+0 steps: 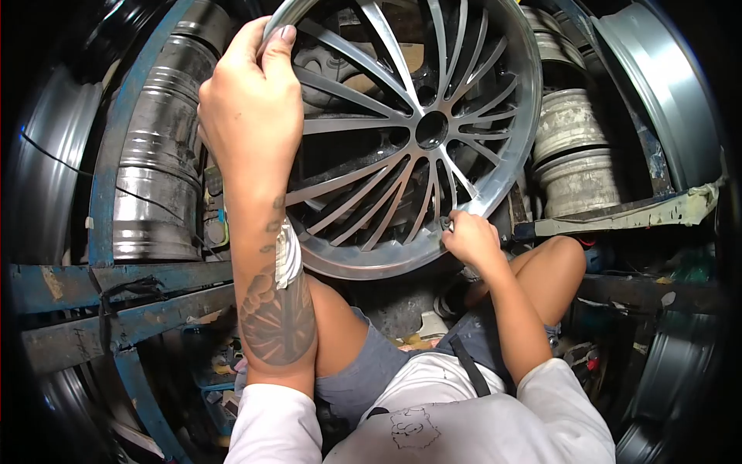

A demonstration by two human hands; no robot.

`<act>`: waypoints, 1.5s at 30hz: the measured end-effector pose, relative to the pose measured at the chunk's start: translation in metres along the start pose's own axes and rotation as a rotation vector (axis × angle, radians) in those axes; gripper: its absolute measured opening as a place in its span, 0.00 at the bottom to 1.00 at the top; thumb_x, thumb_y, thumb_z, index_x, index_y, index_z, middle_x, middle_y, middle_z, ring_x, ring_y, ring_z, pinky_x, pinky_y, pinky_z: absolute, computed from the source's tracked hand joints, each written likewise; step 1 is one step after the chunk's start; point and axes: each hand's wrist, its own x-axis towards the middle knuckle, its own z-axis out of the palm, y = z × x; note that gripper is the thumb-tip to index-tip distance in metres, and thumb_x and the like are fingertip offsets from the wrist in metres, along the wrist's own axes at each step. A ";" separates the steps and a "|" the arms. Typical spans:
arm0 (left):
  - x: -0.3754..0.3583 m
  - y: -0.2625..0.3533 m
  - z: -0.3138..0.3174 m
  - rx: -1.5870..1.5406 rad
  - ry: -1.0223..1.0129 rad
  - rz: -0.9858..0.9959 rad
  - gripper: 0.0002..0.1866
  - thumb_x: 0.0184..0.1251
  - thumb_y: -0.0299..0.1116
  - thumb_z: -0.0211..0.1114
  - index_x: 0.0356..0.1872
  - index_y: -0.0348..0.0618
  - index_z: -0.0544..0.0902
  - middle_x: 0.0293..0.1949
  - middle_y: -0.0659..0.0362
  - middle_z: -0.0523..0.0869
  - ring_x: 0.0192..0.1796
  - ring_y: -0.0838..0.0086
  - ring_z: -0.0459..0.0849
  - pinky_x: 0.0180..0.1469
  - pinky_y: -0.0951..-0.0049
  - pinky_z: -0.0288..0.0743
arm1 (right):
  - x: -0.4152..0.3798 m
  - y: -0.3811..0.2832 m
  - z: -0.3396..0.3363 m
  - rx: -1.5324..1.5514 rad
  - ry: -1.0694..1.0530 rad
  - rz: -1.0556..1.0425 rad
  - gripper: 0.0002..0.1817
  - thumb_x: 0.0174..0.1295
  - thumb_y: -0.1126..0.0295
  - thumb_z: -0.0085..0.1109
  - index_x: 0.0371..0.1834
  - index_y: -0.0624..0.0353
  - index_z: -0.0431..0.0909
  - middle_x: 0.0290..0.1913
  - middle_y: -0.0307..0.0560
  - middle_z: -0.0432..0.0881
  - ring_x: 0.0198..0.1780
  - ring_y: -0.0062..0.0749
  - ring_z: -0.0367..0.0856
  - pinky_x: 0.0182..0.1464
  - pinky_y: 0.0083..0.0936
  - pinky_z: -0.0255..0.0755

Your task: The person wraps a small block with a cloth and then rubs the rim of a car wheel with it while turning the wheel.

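Here, my left hand [255,108] grips the rim of a multi-spoke alloy wheel [371,261] held above the lap, while my right hand [471,238] curls closed at its lower edge, between racks of metal wheel barrels [158,155].

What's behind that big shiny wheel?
Through the wheel you can see a grey lumpy part and something tan. Its spokes cover some bits, and much is too dark to tell.

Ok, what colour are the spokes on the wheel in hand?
The spokes are silver-grey along their faces; the head view shows them best.
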 end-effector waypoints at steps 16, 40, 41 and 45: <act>0.013 -0.009 0.010 -0.090 0.100 0.070 0.17 0.71 0.45 0.71 0.52 0.45 0.92 0.44 0.52 0.92 0.46 0.63 0.92 0.51 0.65 0.82 | -0.002 0.004 0.009 -0.193 -0.018 -0.076 0.15 0.56 0.63 0.61 0.44 0.55 0.86 0.39 0.60 0.90 0.44 0.54 0.91 0.48 0.50 0.84; 0.002 0.020 -0.011 0.191 -0.197 -0.034 0.22 0.79 0.55 0.56 0.49 0.46 0.83 0.41 0.44 0.91 0.50 0.38 0.87 0.51 0.46 0.79 | -0.007 0.028 0.011 0.006 0.003 -0.059 0.14 0.62 0.60 0.62 0.45 0.56 0.85 0.38 0.62 0.90 0.42 0.57 0.91 0.48 0.51 0.84; 0.002 0.018 -0.009 0.171 -0.189 -0.035 0.22 0.79 0.56 0.57 0.50 0.47 0.84 0.41 0.44 0.91 0.50 0.38 0.87 0.52 0.46 0.79 | -0.015 0.008 0.009 -0.138 -0.044 -0.035 0.15 0.62 0.60 0.62 0.45 0.57 0.84 0.38 0.62 0.90 0.44 0.57 0.91 0.49 0.51 0.83; 0.001 0.016 -0.003 0.192 -0.164 -0.024 0.25 0.79 0.62 0.55 0.53 0.52 0.86 0.28 0.51 0.87 0.39 0.52 0.88 0.46 0.57 0.77 | -0.015 0.007 0.015 -0.061 -0.062 -0.049 0.17 0.62 0.62 0.62 0.51 0.59 0.81 0.39 0.62 0.90 0.44 0.56 0.91 0.49 0.53 0.83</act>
